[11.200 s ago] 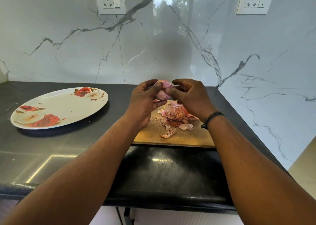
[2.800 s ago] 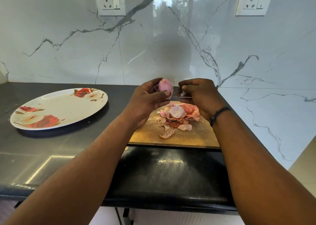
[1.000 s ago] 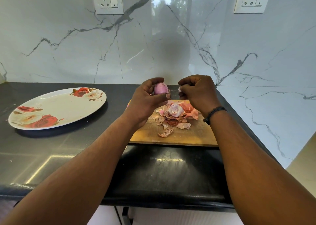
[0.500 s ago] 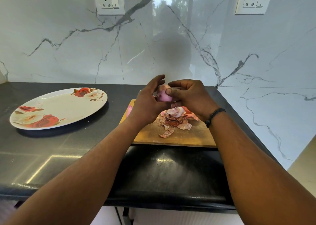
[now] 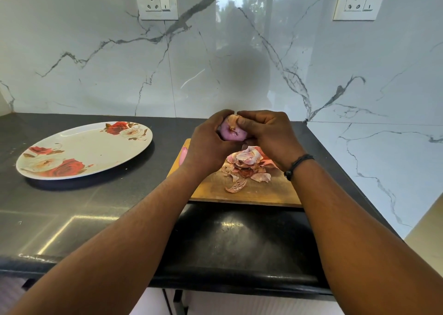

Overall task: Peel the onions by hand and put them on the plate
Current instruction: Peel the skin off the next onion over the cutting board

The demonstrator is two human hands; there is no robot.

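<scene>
Both hands have closed back together since a moment ago, when my right one hung apart. From the head view, my left hand (image 5: 211, 144) cups the onion (image 5: 231, 132) above the cutting board (image 5: 251, 192), while my right hand (image 5: 266, 135) pinches a papery scrap at its top. Peels (image 5: 244, 165) lie heaped just below my hands. Off to my left, the plate (image 5: 84, 147) holds no onion, so I judge nothing is delivered yet.
</scene>
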